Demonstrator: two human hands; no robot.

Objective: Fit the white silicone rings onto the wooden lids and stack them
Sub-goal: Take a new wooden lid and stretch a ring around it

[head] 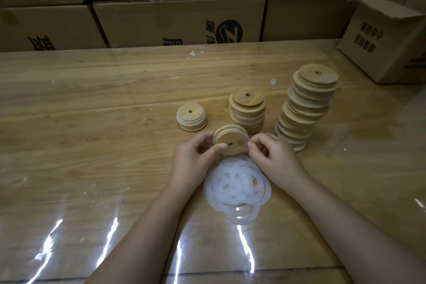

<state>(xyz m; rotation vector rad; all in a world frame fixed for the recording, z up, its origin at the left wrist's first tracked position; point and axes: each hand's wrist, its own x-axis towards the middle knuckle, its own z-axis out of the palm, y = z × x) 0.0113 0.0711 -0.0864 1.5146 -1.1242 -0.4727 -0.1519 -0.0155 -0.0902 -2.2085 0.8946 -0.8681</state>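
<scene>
A round wooden lid [232, 139] with a centre hole is held tilted above the table, a white ring showing along its rim. My left hand [196, 157] grips its left edge, thumb on its face. My right hand [274, 157] pinches the ring at the lid's right edge. Just below lies a pile of several loose white silicone rings [238, 188]. A short stack of ringed lids [191, 116] sits to the upper left. Two stacks of bare wooden lids stand behind: a medium stack [247, 108] and a tall leaning stack [304, 108].
The wooden table [92, 122] has a glossy clear cover. Stacked cardboard boxes [179, 18] line its far edge. An open cardboard box [387, 37] stands at the far right corner. Small white scraps [194, 53] lie near the back.
</scene>
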